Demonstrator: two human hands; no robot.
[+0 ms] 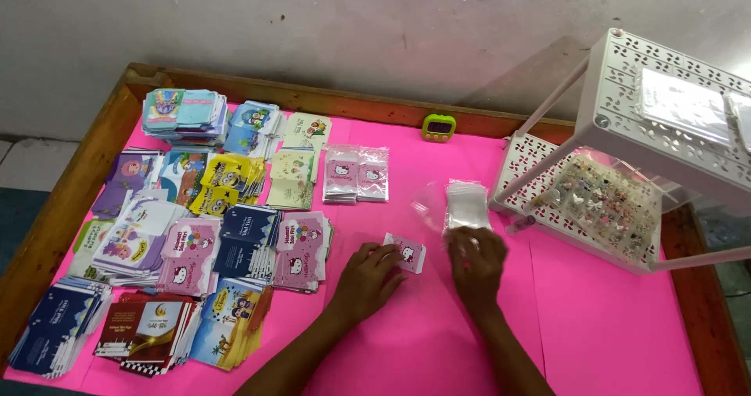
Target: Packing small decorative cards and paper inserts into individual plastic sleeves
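My left hand (368,277) rests on the pink table top (594,318), its fingertips holding a small pink printed card (407,252) flat. My right hand (474,261) sits just right of the card, fingers curled over the near end of a stack of clear plastic sleeves (467,204). A loose clear sleeve (429,200) appears blurred just left of that stack. The right hand's fingers cover the sleeve edge, so the exact grip is hidden.
Many stacks of colourful printed cards (195,239) fill the left half of the table. Two packs of pink cards (357,174) lie at centre. A green timer (439,127) stands at the back edge. A white perforated rack (626,153) with small trinkets stands at right. Wooden rim (62,208) surrounds the table.
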